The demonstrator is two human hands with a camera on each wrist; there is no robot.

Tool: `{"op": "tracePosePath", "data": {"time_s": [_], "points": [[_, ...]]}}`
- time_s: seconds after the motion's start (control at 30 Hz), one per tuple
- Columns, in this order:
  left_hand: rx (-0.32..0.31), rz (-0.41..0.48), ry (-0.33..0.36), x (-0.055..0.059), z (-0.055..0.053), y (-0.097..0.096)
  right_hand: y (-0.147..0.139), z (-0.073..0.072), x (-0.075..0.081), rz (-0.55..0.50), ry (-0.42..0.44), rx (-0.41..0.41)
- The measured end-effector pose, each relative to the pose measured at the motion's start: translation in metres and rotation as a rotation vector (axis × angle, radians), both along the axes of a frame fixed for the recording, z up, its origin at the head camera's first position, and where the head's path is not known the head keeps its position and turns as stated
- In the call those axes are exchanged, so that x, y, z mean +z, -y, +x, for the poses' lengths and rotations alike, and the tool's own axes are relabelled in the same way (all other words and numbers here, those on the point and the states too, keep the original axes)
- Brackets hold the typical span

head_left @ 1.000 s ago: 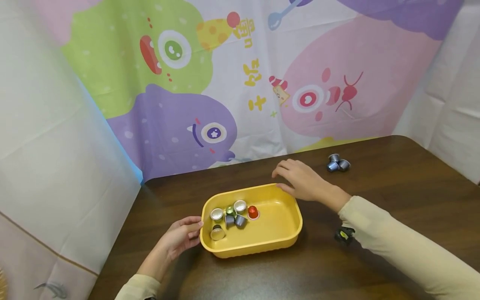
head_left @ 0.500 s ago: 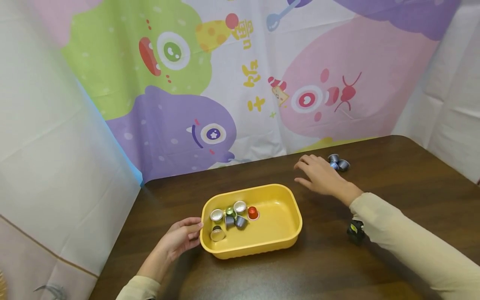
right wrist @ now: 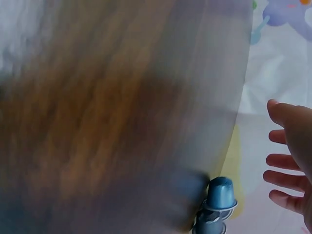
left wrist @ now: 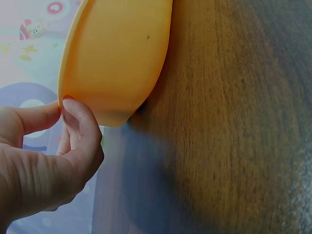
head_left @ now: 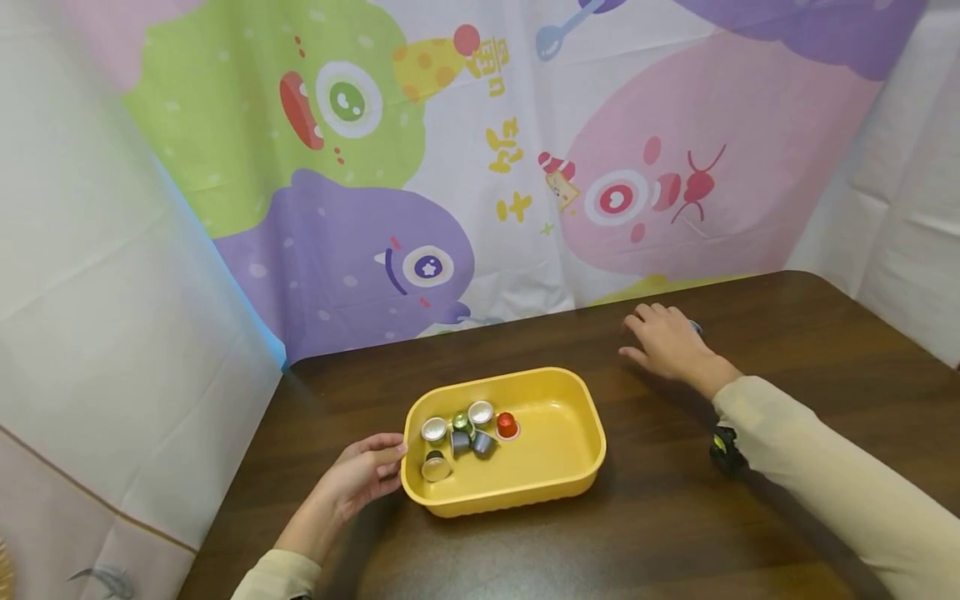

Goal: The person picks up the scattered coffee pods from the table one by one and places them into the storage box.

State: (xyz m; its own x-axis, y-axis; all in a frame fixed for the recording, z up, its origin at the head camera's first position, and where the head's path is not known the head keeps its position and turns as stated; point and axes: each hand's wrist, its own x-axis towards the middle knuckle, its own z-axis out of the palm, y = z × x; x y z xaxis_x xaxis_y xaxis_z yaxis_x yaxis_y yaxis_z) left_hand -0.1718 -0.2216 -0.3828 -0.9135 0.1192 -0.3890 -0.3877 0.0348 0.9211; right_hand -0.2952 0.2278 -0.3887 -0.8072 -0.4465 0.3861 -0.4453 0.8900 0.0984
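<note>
Both hands busy: left hand pinches tray rim; right hand spread over capsules.

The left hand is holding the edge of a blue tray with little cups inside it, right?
Not quite: the tray is yellow, not blue, as the head view shows. The rest is right: the left hand pinches its edge, seen close in the left wrist view, and the little cups sit inside it.
</note>
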Motion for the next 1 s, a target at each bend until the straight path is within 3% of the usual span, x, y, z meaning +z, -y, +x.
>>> {"op": "tracePosePath", "data": {"time_s": [0.53, 1.0], "points": [[-0.007, -0.019, 0.003, 0.002, -0.001, 0.001, -0.022, -0.011, -0.007, 0.038, 0.108, -0.173], [0.012, -0.033, 0.013, 0.002, -0.002, 0.001, -0.032, -0.015, -0.012, 0.032, 0.131, -0.166]]}}
